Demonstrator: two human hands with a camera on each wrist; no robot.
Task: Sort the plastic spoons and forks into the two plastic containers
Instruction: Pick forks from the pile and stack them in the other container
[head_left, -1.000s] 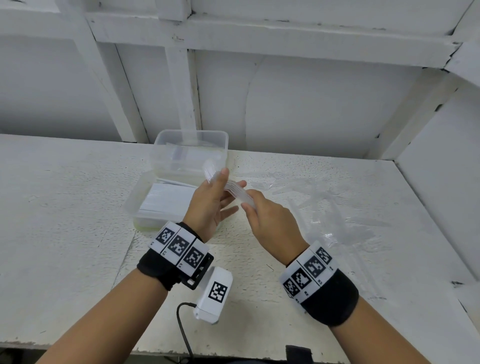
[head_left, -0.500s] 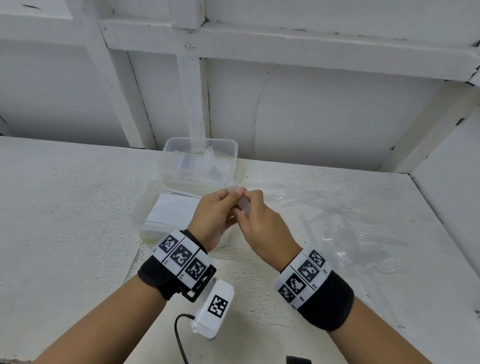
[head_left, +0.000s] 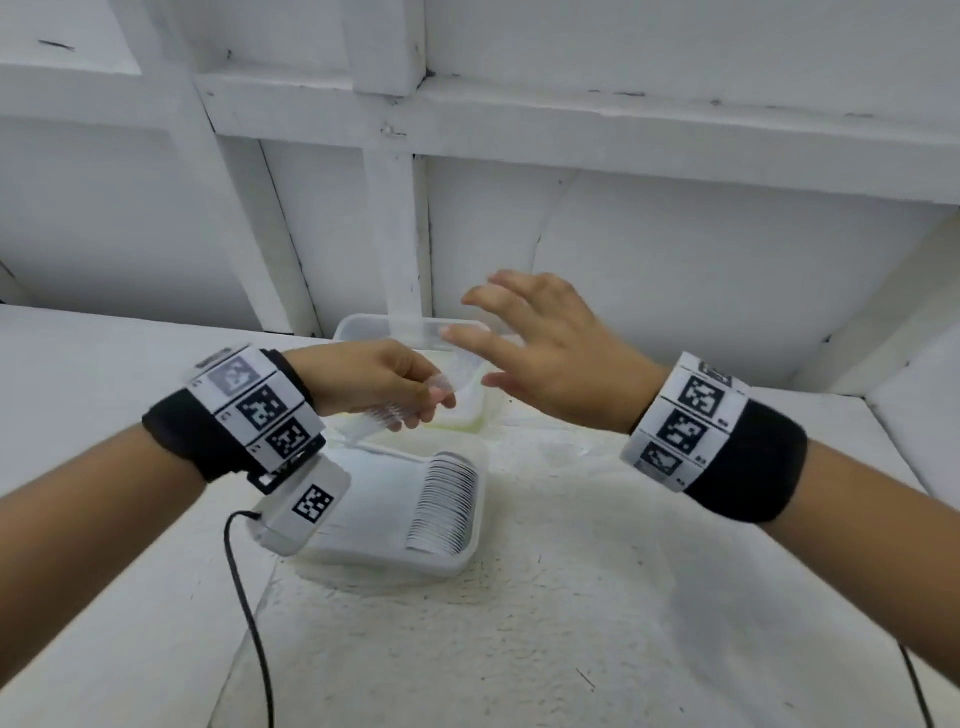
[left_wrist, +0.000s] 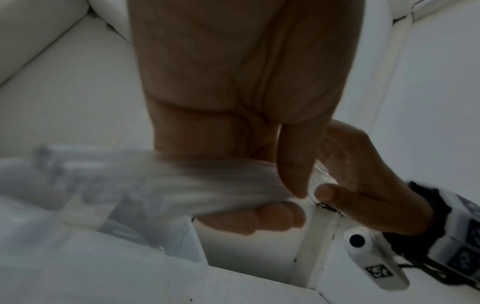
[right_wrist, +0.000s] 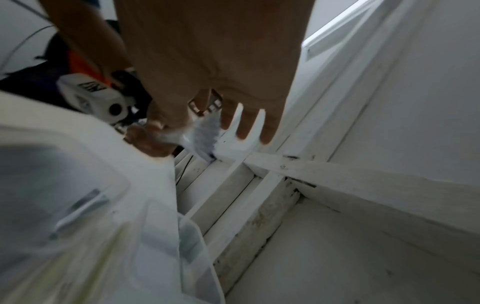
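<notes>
My left hand (head_left: 428, 402) grips a bundle of clear plastic cutlery (head_left: 392, 415) just above the near container (head_left: 467, 561); I cannot tell whether they are forks or spoons. That container holds a tight row of white cutlery (head_left: 447, 504). Behind it stands the clear far container (head_left: 358, 325). Over the far container hovers my right hand (head_left: 470, 343), fingers spread, holding nothing. The left wrist view shows my left hand's fingers (left_wrist: 275, 218) curled round the blurred cutlery bundle (left_wrist: 155, 185). My right hand's fingers (right_wrist: 244, 125) show spread in the right wrist view.
The white table (head_left: 571, 623) meets a white wall with beams (head_left: 395, 234) close behind the containers. A black cable (head_left: 249, 597) runs from the left wrist camera (head_left: 306, 504) toward the table's front edge.
My right hand has let go of the bundle and lifted away with fingers spread. My left hand now holds the bundle alone, lower and over the near container. The view has moved closer.
</notes>
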